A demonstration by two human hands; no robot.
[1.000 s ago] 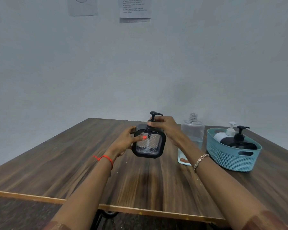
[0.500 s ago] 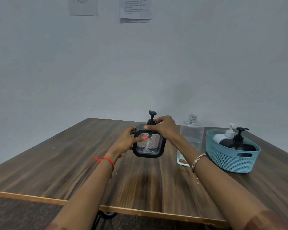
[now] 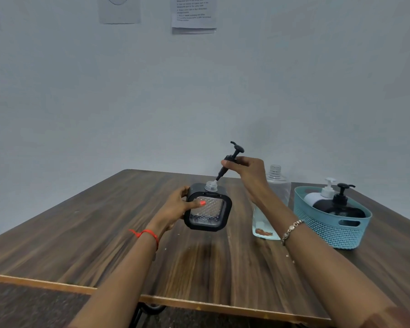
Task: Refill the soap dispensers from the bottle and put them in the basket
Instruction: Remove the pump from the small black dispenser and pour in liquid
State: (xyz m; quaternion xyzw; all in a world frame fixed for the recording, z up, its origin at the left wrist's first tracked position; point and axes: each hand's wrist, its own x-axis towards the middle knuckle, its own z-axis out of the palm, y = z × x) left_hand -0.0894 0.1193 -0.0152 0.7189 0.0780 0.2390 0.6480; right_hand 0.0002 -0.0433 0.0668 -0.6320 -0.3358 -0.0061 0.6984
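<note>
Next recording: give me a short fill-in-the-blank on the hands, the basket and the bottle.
The left hand grips the square dispenser while the right hand holds its black ____ tilted above the open neck. The teal basket holds ____ dispensers. The clear bottle stands with no ____ on.
Missing: pump; two; cap.

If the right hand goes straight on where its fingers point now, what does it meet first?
Probably nothing: the right hand, holding the pump, points left above the dispenser; that way looks free.
</note>
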